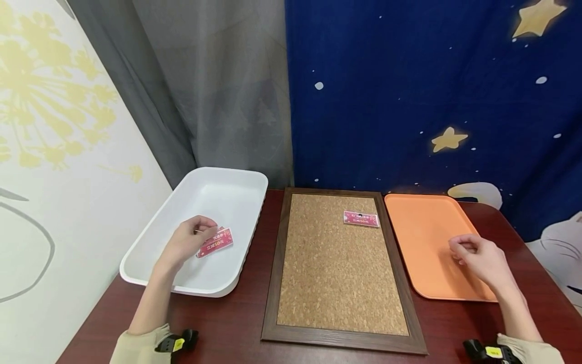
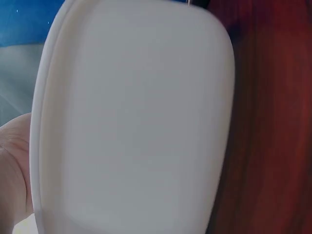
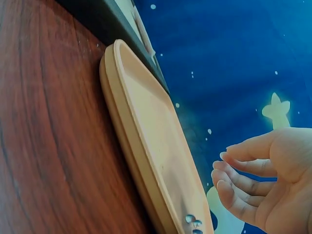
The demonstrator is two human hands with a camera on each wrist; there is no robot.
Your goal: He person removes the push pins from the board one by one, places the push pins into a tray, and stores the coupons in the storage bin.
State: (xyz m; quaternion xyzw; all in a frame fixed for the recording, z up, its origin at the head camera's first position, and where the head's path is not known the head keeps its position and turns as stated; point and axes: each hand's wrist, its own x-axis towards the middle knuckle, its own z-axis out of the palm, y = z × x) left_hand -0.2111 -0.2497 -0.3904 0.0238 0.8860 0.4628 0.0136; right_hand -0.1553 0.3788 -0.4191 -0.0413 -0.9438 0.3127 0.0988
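Note:
My left hand (image 1: 188, 240) is inside the white bin (image 1: 247, 263), its thumb and fingers pinching the edge of a pink printed coupon (image 1: 217, 243). Another coupon seems to lie partly behind that one. In the left wrist view the bin wall (image 2: 136, 117) hides the fingers. Over the orange tray (image 1: 423, 227) hovers my right hand (image 1: 479, 258), loosely bent, with nothing visible between the fingertips. Several small shiny dark pins (image 3: 193, 223) lie in the tray's near part. A pink coupon (image 1: 361, 219) hangs at the corkboard's upper right, with a dark pin (image 1: 360, 215) at its top edge.
The wood-framed corkboard (image 1: 336, 273) lies between the bin and the tray on the dark red table (image 1: 236, 328). Grey (image 1: 227, 86) and blue starry curtains (image 1: 386, 111) hang behind. A white patterned wall (image 1: 68, 192) borders the left side.

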